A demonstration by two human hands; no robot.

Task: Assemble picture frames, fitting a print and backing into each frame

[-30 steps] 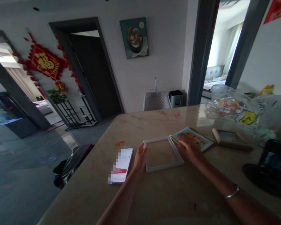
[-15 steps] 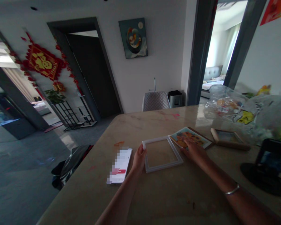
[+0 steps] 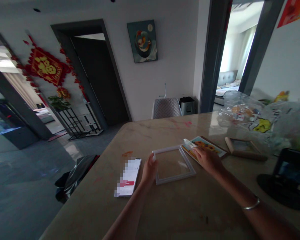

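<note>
A white rectangular picture frame point(image 3: 188, 164) lies on the marble-look table, with the tabletop visible through its middle. My left hand point(image 3: 149, 167) is closed on the frame's upper left corner. Over a colourful picture of orange flowers point(image 3: 202, 144), my right hand point(image 3: 208, 159) pinches a pale, shiny strip point(image 3: 190, 144), perhaps plastic or tissue; I cannot make out its kind. The picture's near left corner meets the frame's right side. A phone point(image 3: 130, 175) with a lit screen rests just left of my left hand.
A wooden frame point(image 3: 250, 154) lies right of the picture. Clear plastic bags point(image 3: 272, 116) pile up at the back right, behind a dark device on a round stand point(image 3: 282, 191). Beyond the far table edge stands a quilted chair point(image 3: 167, 108).
A pale strip now shows in my right hand, where before the fingers rested on the picture. That hand has shifted slightly. My left hand and the white frame have hardly moved.
</note>
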